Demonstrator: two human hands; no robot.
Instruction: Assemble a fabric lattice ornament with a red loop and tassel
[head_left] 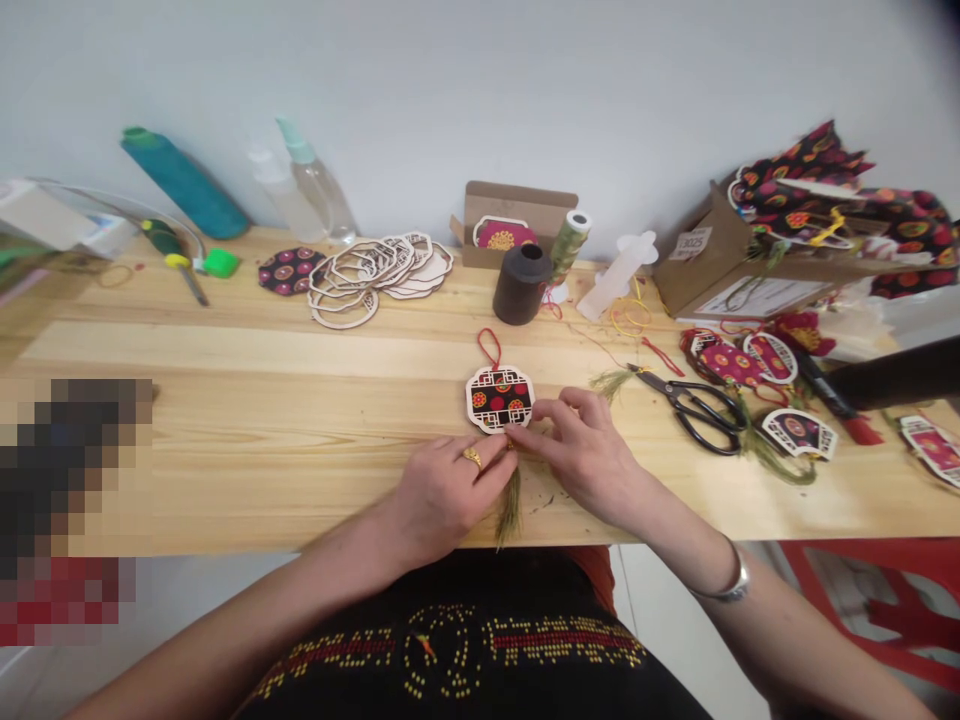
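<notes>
A hanging pendant [500,400] with a pale wooden lattice frame and black flowered fabric lies on the table, its red cord loop [490,348] pointing away from me. A green tassel [510,500] hangs from its lower edge toward me. My left hand [454,490], with a gold ring, is closed, thumb and forefinger pinching the top of the tassel just below the frame. My right hand [589,450] is closed at the pendant's lower right edge, its forefinger reaching to the bottom rim. The knot between my fingertips is mostly hidden.
Black scissors [705,410] and several finished pendants [799,433] lie to the right, before a cardboard box [720,250] of fabric pieces. Behind are a black thread spool [521,285], stacked wooden frames [375,275], spray bottles [319,190] and a screwdriver [174,255].
</notes>
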